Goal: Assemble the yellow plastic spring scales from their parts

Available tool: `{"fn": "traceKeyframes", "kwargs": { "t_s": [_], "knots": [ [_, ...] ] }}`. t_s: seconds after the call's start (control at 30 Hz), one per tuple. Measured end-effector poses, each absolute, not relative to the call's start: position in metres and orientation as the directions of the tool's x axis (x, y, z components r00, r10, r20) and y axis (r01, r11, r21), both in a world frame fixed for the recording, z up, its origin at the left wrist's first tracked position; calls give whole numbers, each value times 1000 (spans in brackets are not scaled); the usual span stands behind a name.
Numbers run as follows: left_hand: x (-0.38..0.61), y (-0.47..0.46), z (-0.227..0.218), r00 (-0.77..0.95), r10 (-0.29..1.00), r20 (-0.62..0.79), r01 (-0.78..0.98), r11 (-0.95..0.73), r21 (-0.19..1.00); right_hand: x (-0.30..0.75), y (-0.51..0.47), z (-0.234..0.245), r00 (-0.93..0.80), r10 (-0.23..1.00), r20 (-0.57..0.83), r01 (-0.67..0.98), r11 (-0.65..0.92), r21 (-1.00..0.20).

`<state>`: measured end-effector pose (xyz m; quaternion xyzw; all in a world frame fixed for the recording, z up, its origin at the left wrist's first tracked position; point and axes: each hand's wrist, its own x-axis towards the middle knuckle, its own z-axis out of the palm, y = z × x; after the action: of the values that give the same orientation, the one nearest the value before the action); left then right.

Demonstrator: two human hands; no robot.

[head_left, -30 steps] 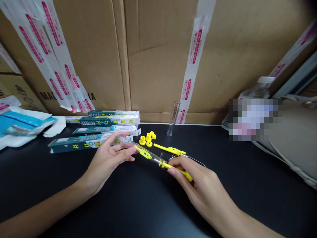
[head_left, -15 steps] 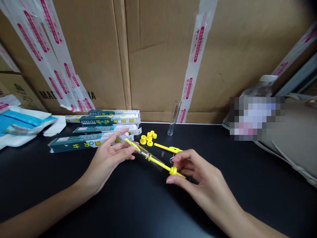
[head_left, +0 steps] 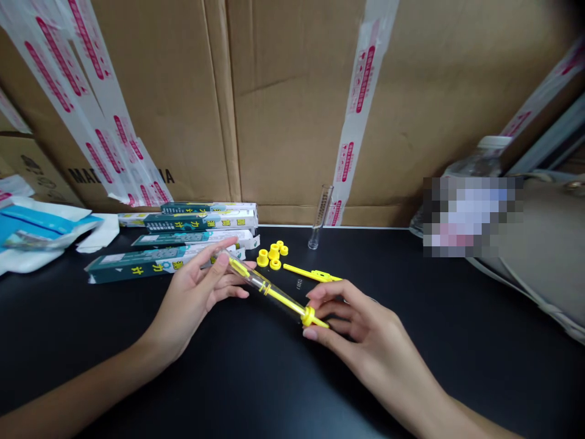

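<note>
My left hand (head_left: 194, 299) is closed around the upper left end of a clear spring scale tube (head_left: 256, 280), which slants down to the right above the table. Inside the tube lies a yellow rod (head_left: 284, 300) with a wider yellow piece (head_left: 238, 267) at its upper end. At the tube's lower end, my right hand (head_left: 365, 329) pinches a yellow cap (head_left: 308, 316) between thumb and fingers. The rod's tip pokes out through the cap. Behind the right hand lies another yellow rod (head_left: 304, 272), partly covered by the fingers, with a small spring (head_left: 298, 284) beside it.
Several yellow caps (head_left: 262, 258) lie together beyond the tube. A second clear tube (head_left: 320, 216) stands upright near the cardboard box (head_left: 283, 122). Several green and white boxes (head_left: 123, 268) lie at left, near a blue and white package (head_left: 41, 225). A bottle (head_left: 489, 160) and grey bag (head_left: 543, 244) are at right.
The yellow cap has come up against the tube's lower end, and the rod sits further inside. My left thumb has shifted toward the tube's upper end.
</note>
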<state>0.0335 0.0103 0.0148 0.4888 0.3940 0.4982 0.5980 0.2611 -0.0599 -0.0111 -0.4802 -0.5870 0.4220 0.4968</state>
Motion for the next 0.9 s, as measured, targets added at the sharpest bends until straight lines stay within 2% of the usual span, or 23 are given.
{"fn": "traceKeyframes", "kwargs": {
  "t_s": [0.5, 0.9],
  "knots": [
    [34, 9, 16, 214, 975, 64, -176, -26, 984, 260, -62, -8, 4, 995, 97, 119, 96, -988],
    [34, 4, 15, 255, 955, 149, -106, -126, 986, 260, -60, -2, 33, 999, 6, 18, 5, -1000]
  ]
}}
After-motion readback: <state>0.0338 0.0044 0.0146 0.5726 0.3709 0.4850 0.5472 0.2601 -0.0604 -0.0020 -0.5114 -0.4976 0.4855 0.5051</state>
